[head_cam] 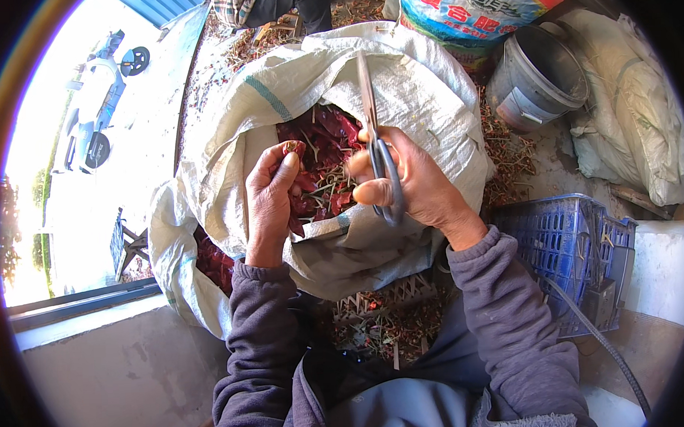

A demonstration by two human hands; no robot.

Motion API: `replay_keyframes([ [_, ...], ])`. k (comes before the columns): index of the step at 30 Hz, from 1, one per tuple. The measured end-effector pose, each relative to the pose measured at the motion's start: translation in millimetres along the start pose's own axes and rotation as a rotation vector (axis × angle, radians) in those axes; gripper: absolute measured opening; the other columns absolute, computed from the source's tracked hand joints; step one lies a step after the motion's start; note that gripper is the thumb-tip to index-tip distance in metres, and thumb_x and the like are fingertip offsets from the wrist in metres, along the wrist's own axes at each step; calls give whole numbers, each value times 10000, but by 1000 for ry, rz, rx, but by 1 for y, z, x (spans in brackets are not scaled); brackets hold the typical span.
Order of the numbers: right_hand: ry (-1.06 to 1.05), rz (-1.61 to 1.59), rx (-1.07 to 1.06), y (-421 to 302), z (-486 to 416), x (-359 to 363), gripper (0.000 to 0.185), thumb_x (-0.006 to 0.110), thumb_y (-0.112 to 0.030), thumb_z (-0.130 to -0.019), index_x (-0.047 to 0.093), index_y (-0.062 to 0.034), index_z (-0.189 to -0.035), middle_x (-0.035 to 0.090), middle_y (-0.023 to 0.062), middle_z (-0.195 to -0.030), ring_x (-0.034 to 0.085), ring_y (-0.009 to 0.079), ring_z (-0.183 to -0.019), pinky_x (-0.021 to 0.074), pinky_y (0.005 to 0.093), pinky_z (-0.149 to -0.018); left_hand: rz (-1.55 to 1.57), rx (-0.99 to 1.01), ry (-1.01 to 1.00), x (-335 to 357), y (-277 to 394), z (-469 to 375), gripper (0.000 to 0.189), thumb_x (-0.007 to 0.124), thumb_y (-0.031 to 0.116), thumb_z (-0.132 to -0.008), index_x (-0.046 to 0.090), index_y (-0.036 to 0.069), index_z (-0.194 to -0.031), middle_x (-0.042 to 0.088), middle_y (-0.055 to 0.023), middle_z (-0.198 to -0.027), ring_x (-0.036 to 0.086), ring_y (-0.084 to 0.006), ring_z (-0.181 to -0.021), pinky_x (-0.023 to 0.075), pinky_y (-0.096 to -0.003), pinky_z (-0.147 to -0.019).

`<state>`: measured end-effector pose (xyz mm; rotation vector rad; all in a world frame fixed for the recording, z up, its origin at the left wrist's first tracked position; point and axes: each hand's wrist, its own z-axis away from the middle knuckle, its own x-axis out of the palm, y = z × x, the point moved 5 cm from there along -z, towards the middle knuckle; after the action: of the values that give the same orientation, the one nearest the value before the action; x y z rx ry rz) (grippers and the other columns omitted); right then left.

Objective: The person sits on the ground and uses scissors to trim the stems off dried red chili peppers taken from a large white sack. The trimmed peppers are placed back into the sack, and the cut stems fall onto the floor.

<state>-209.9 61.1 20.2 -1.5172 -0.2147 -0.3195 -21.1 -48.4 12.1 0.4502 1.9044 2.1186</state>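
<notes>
Over the mouth of a white woven sack (pixel 428 103), my left hand (pixel 273 185) pinches a dried red chili pepper (pixel 294 148) between thumb and fingers. My right hand (pixel 411 180) holds a pair of scissors (pixel 371 105) by the dark handles, with the blades pointing away from me and nearly closed together. Its fingers are partly blurred. Below and between both hands, dried red chilies (pixel 327 126) and cut stems (pixel 332 180) lie inside the sack. More red chilies (pixel 213 260) show in a sack opening at lower left.
A grey bucket (pixel 535 77), a printed fertilizer sack (pixel 470 11) and white sacks (pixel 620 96) stand at upper right. A blue plastic crate (pixel 552 234) is by my right arm. Another person's legs (pixel 289 6) are at the top. A scooter (pixel 95 103) stands outside at left.
</notes>
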Motion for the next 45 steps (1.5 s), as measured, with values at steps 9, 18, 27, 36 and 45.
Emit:
replay_keyframes([
  [9,126,816,-272,-11,1,7,947,955,-542,-611,555,-3,-1278,657,159,-962,668,309,-879,551,411,-796,-48,-85,-55,-2,2,1,156,659,150,-1017,685,52,-1136,634,51,-855,511,-20,-655,411,-175,-585],
  [18,-5,1042,-317,-4,0,16,961,833,-714,-639,541,-41,-1259,623,206,-1057,639,435,-1019,536,510,-865,45,-78,-174,-1,-1,7,200,677,126,-1003,678,33,-1180,652,-1,-838,534,-65,-618,457,-208,-580],
  [27,-88,1125,-306,-4,4,18,983,888,-627,-624,536,-31,-1321,622,229,-1155,626,451,-1071,537,500,-904,141,-190,-338,-4,1,13,175,655,141,-1008,632,1,-1110,638,-36,-843,544,-67,-625,526,-219,-598],
  [36,-114,1280,-310,-2,6,20,1086,775,-775,-646,516,-56,-1418,634,232,-1141,635,428,-1092,537,495,-937,89,-206,-260,-19,-1,14,203,646,102,-989,632,2,-1165,648,-34,-873,561,-60,-637,536,-215,-605],
  [45,-132,1211,-217,5,11,24,983,760,-751,-698,571,-37,-1347,638,233,-1036,647,430,-1005,541,484,-853,-169,-152,-331,-27,-3,14,146,639,53,-992,687,42,-1130,638,55,-858,512,-18,-732,417,-181,-655],
])
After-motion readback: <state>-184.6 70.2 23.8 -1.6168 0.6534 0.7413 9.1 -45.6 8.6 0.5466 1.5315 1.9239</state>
